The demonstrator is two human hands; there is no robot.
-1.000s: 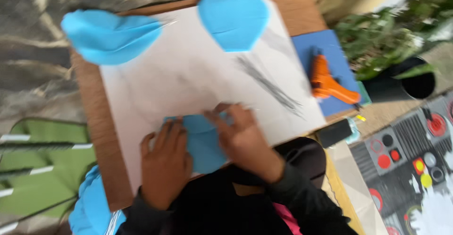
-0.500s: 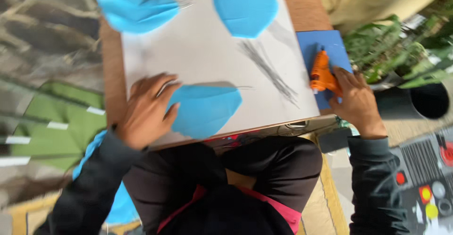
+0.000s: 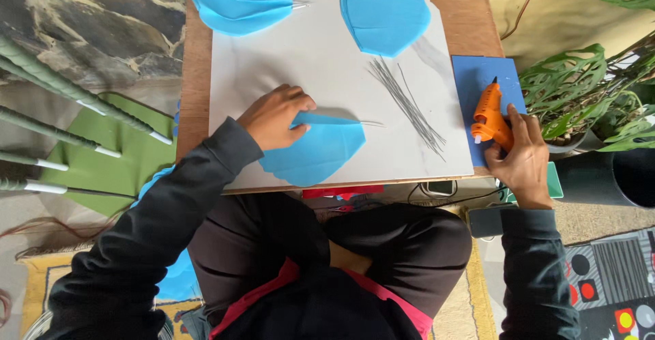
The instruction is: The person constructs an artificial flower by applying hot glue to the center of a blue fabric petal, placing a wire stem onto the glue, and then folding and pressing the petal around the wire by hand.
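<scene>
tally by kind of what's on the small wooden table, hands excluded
Blue petal-shaped cutouts (single or stacked, can't tell): 3
White sheet: 1
Bundle of thin wires: 1
Orange glue gun: 1
Blue mat under the gun: 1
Total: 7

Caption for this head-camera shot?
Left hand presses a blue petal; right hand grips an orange glue gun.

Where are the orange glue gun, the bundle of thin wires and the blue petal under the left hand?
orange glue gun (image 3: 488, 116), head view, on its body.
thin wires (image 3: 408, 105), head view, mid-bundle.
blue petal (image 3: 321, 152), head view, its flat middle.
</scene>
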